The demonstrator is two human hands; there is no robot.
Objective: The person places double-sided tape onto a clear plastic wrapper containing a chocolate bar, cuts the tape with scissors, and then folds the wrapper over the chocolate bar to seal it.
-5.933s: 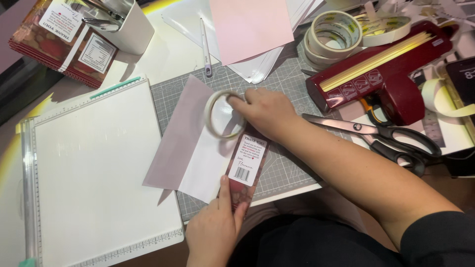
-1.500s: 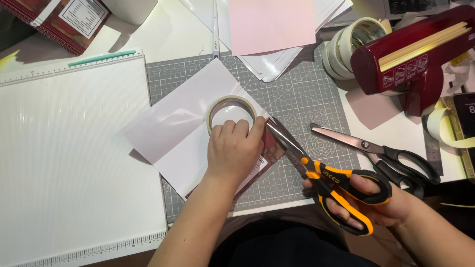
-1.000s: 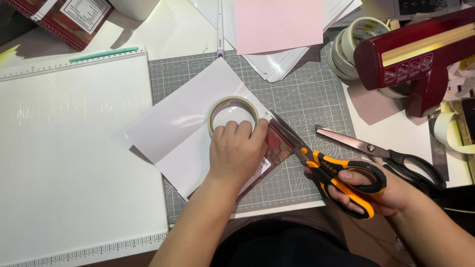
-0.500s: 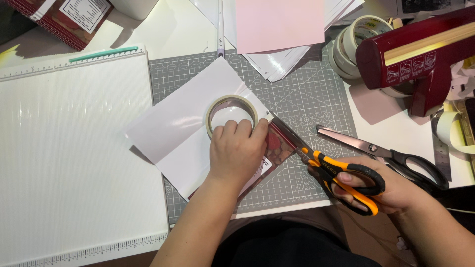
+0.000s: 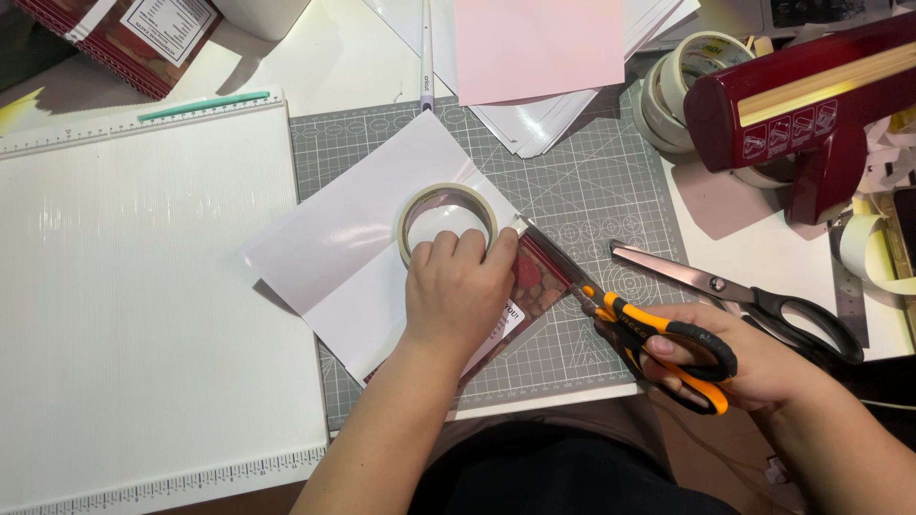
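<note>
Since half a second ago barely shifted: left hand fingers curled down on tape roll and red packet over white paper on cutting mat, pinning them, right hand fingers gripping orange-handled scissors, blades closed at tape strip.

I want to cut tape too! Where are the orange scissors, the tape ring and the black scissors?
orange scissors (image 5: 668,341): head view, on the orange-and-black handle in the right hand.
tape ring (image 5: 447,198): head view, on the top edge of the roll above the left hand's fingers.
black scissors (image 5: 809,321): head view, on the black handle loop.
</note>
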